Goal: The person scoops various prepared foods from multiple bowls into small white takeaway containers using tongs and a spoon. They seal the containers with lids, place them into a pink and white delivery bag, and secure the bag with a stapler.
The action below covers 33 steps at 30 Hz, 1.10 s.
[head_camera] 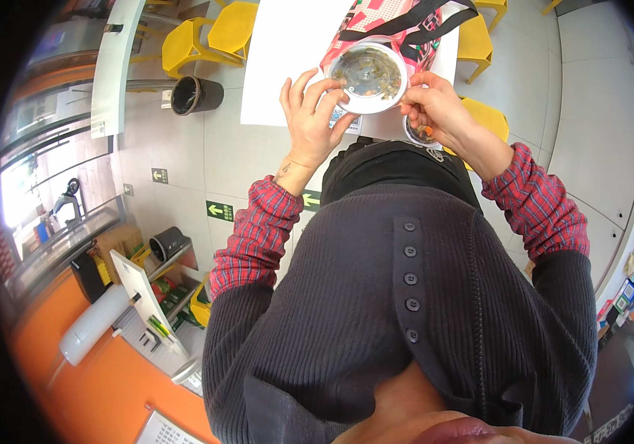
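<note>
A round food container (369, 71) with a white rim and a clear lid is between my hands, above the near part of the white table. Chopped green and orange food shows through the lid. My left hand (317, 111) holds the left side, its thumb at the near rim and its fingertips against the lid edge. At the right rim, my right hand (434, 105) pinches the edge between thumb and fingers. A second round container (421, 133) with orange and dark food sits below my right hand, partly hidden by it. Behind the held container is a pink patterned bag (369, 23) with black handles.
The white table (286, 61) bears a printed card (352, 123) near its front edge. Yellow stools (232, 28) flank the table, one close on the right (483, 117). A dark waste bin (197, 95) stands on the tiled floor at left.
</note>
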### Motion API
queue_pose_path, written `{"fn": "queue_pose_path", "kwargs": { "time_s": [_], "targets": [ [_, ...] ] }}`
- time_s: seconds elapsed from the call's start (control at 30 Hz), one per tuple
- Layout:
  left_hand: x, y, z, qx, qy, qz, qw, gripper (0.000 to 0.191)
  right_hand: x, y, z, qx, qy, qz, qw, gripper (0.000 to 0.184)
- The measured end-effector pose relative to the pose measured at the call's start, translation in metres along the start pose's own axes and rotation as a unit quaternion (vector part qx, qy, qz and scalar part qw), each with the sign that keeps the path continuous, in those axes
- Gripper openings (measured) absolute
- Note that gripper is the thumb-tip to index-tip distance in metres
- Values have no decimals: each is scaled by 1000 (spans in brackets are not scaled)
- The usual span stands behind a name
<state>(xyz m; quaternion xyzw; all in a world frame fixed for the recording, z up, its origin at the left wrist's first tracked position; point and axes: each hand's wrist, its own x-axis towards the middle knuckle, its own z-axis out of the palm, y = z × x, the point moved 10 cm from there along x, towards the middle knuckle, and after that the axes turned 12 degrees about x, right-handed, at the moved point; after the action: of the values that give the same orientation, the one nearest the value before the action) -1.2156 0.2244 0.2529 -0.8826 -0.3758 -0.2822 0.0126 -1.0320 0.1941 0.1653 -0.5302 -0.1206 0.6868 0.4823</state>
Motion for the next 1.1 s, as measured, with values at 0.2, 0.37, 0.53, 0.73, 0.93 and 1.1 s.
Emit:
{"fn": "queue_pose_path", "kwargs": {
  "time_s": [0.2,0.37,0.53,0.73,0.93,1.1],
  "targets": [
    [4,-12,-3,-157,20,-16,987,60,-10,-22,0,-109,-23,-118,987,35],
    [-11,-32,26,-325,-8,-193,926,82,0,-13,-3,-125,-6,-82,989,39],
    [-22,-30,42,-415,-13,-272,868,85,2,-12,2,-23,-10,-136,990,29],
    [-22,-53,43,-395,-9,-332,857,60,3,-15,-8,-79,51,-146,985,25],
    [-21,-79,75,-455,-138,-372,797,24,-61,-80,51,-477,91,-517,705,49],
    [-23,-62,67,-544,-146,-328,758,19,-61,-50,98,-610,-98,-502,605,54]
  ]
}}
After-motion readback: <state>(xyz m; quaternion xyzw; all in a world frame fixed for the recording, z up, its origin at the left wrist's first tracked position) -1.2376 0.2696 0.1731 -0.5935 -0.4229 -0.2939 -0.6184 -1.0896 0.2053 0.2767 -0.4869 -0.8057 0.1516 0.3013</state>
